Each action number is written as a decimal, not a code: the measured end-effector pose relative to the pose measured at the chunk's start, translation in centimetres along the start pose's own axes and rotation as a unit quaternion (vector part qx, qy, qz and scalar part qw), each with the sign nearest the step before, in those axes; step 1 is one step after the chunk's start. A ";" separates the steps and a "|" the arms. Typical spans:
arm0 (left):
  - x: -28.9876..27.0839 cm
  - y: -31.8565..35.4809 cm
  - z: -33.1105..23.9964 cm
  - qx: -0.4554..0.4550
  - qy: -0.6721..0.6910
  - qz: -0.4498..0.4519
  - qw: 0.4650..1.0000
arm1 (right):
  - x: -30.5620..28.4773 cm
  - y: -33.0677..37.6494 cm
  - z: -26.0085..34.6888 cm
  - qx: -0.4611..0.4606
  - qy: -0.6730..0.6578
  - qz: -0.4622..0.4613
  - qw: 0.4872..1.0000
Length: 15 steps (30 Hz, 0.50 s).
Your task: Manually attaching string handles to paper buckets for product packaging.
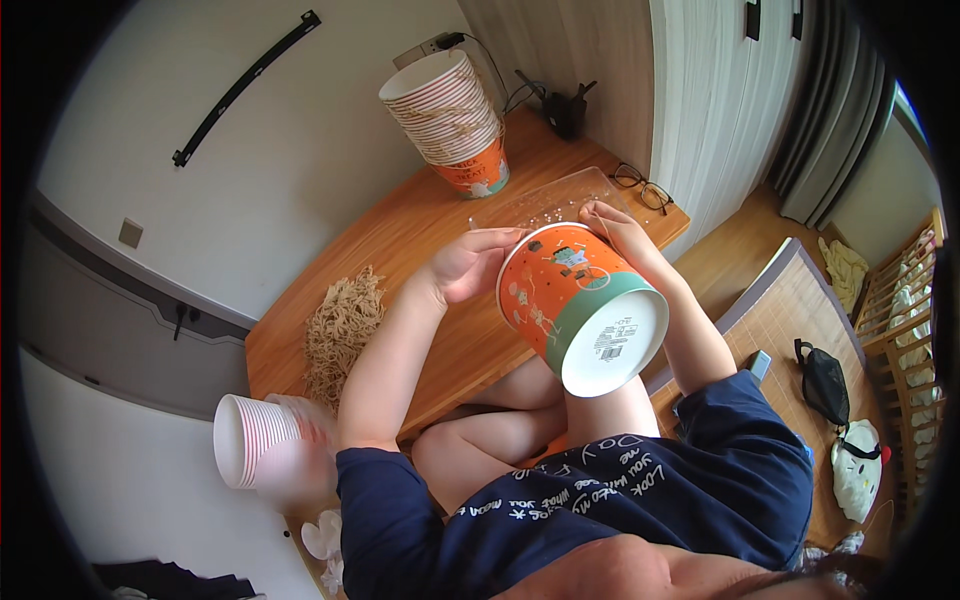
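A large paper bucket (560, 285), orange with a green lower band and cartoon figures, is tipped over in front of me. Its white base faces my body and its mouth points away over the table. My left hand (475, 264) is closed at the left side of the rim, fingertips against it. At the far right of the rim, my right hand (620, 235) has its fingers bent in; part of them is hidden, as is the bucket's inside. Just beyond the rim lies a clear plastic tray (550, 198) with small white bits.
A tall stack of similar buckets (445, 115) with twine stands at the back. A heap of tan twine (343, 325) lies left of my left forearm. More nested buckets (265, 440) stand at lower left. Glasses (642, 188) lie near the table's right edge, a black router (565, 108) behind.
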<state>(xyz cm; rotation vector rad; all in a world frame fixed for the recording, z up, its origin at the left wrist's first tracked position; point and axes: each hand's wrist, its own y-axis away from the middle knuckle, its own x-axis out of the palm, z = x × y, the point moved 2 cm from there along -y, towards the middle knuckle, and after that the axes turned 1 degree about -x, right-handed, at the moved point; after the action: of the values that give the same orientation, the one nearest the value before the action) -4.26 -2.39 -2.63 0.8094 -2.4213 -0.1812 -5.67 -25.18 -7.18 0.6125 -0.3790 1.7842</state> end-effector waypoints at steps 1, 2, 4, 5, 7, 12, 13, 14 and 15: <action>-0.1 0.0 0.3 0.008 0.008 -0.035 0.999 | 0.1 0.0 -0.1 0.000 0.000 0.001 1.000; -0.3 0.1 0.4 0.017 0.016 -0.071 0.997 | 0.2 0.1 -0.1 -0.009 -0.004 -0.006 1.000; -0.7 0.3 0.9 0.011 0.044 -0.073 0.996 | 0.2 0.3 0.0 -0.017 -0.007 -0.013 1.000; -0.8 0.5 1.1 0.005 0.071 -0.074 0.995 | 0.2 0.5 0.1 -0.027 -0.001 -0.009 1.000; 0.1 0.8 1.2 0.017 0.079 -0.088 0.993 | -0.1 0.8 0.1 -0.039 0.002 -0.010 0.999; 1.9 2.0 2.4 0.040 0.076 -0.118 0.989 | 0.1 1.3 -0.7 -0.001 -0.034 0.006 0.999; 2.2 2.1 2.5 0.040 0.075 -0.118 0.989 | 0.3 1.5 -0.7 -0.002 -0.035 0.006 0.999; 2.5 2.1 2.7 0.044 0.077 -0.123 0.988 | 0.4 1.6 -0.8 0.001 -0.034 0.002 0.999; 2.7 2.3 2.8 0.049 0.080 -0.128 0.987 | 0.5 1.7 -0.8 0.003 -0.032 -0.002 0.999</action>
<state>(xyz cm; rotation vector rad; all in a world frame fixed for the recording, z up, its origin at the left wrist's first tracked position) -8.73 -2.30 -2.93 1.1344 -2.1857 -0.0925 -7.57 -24.85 -7.42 0.6759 -0.4156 1.7649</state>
